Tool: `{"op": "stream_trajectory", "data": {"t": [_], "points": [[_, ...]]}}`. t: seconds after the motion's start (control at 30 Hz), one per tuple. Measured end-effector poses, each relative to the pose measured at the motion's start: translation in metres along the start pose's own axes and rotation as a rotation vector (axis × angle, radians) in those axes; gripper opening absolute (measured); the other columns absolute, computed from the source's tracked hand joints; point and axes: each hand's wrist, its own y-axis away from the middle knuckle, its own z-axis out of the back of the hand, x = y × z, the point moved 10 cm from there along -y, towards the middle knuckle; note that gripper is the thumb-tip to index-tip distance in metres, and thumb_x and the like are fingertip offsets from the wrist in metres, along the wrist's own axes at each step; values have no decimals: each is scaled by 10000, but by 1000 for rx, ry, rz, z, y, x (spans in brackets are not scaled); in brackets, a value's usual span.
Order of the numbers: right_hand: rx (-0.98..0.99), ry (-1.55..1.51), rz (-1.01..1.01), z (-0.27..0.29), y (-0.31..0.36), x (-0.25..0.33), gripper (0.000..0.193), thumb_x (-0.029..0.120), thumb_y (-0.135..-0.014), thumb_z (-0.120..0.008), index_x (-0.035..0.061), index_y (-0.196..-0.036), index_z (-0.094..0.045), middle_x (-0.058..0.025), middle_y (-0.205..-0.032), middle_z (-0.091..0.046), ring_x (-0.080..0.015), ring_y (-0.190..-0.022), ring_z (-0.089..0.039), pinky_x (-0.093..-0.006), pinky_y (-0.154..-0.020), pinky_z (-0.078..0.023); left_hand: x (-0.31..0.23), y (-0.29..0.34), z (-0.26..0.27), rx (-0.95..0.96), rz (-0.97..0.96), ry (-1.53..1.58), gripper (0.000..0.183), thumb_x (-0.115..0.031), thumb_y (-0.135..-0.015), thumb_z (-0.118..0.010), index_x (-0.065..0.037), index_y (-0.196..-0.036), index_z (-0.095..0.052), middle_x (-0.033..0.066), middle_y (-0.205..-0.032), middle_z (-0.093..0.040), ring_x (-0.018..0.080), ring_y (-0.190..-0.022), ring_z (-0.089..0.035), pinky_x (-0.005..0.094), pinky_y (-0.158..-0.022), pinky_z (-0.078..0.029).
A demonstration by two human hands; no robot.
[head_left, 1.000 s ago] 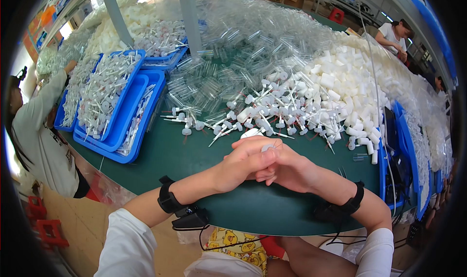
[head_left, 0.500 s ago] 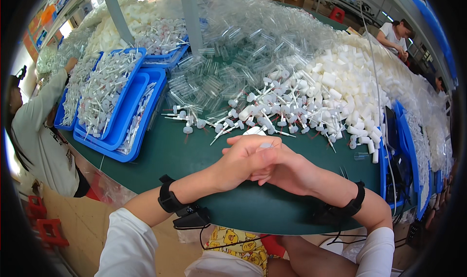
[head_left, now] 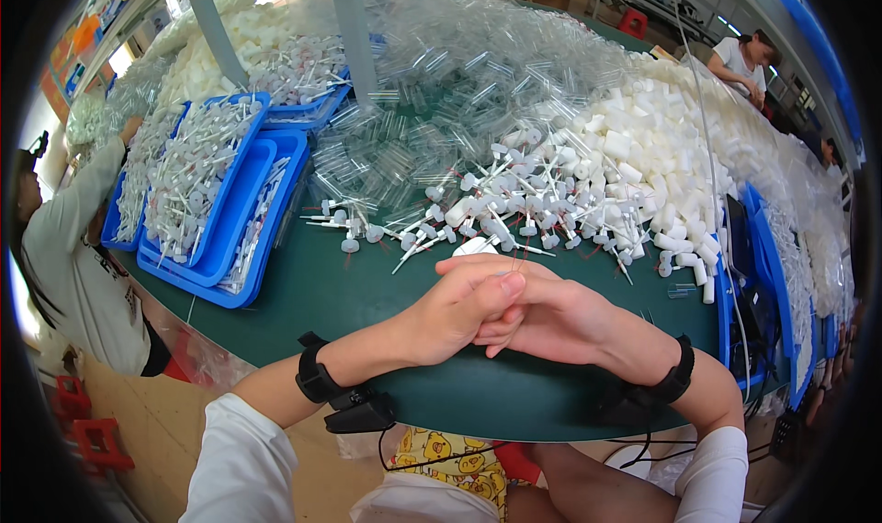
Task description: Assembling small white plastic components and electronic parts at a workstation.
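My left hand (head_left: 447, 319) and my right hand (head_left: 571, 323) are pressed together above the near side of the green table, both closed with fingers overlapping. Thin reddish strands (head_left: 520, 265) stick up beside the left thumb; the rest of what the fingers hold is hidden. Just past the fingertips shows a white rounded piece (head_left: 475, 246), and I cannot tell whether it is held or lying there. Beyond my hands spread white sticks with pale discs and red strands (head_left: 501, 206). A heap of white foam-like cylinders (head_left: 634, 146) adjoins them on the right.
Clear plastic tubes (head_left: 395, 155) are piled at the back. Stacked blue trays (head_left: 292, 169) filled with sticks stand left, and a blue bin (head_left: 755, 284) stands right. A grey post (head_left: 350, 36) rises behind. One co-worker (head_left: 78, 238) is at left, another (head_left: 742, 63) far right.
The pale disc seen between my hands earlier is out of sight, and reddish strands now show by the left thumb. My hands stay pressed together, with the fingers slightly shifted.
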Motion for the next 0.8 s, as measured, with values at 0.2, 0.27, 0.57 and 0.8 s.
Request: {"op": "stream_trajectory", "data": {"t": [0.2, 0.27, 0.57, 0.8], "points": [[38, 25, 5, -2, 3, 0, 493, 210, -881, -560, 4, -1289, -375, -97, -1060, -500, -153, -851, -528, -253, -669, -466, 3, 0, -3, 27, -4, -26, 335, -315, -952, -386, -53, -747, -426, 2, -631, -383, 81, -515, -370, 240, -495, -410], [52, 21, 3, 0, 3, 0, 508, 214, -879, -565, 4, -1296, -364, -101, -1071, -499, -160, -856, -533, -257, -673, -469, 5, 0, -3, 24, -3, -28, 337, -317, -954, -384, -55, -746, -422, 1, -626, -382, 79, -516, -371, 239, -495, -411], [63, 2, 10, 0, 1, 1, 493, 167, -873, -572, 5, -1290, -365, -108, -1070, -519, -168, -852, -566, -262, -651, -498, 4, 0, -4, 28, 17, -45, 315, -315, -954, -395, -40, -808, -441, -9, -587, -380, 71, -518, -376, 248, -504, -429], [46, -25, 24, -2, 0, 4, 414, 150, -880, -556, -3, -1232, -400, -84, -1003, -541, -136, -786, -557, -241, -617, -488, 0, -1, -3, 44, -11, -47, 312, -321, -957, -390, -41, -828, -438, -10, -582, -377, 70, -511, -370, 247, -519, -430]]}}
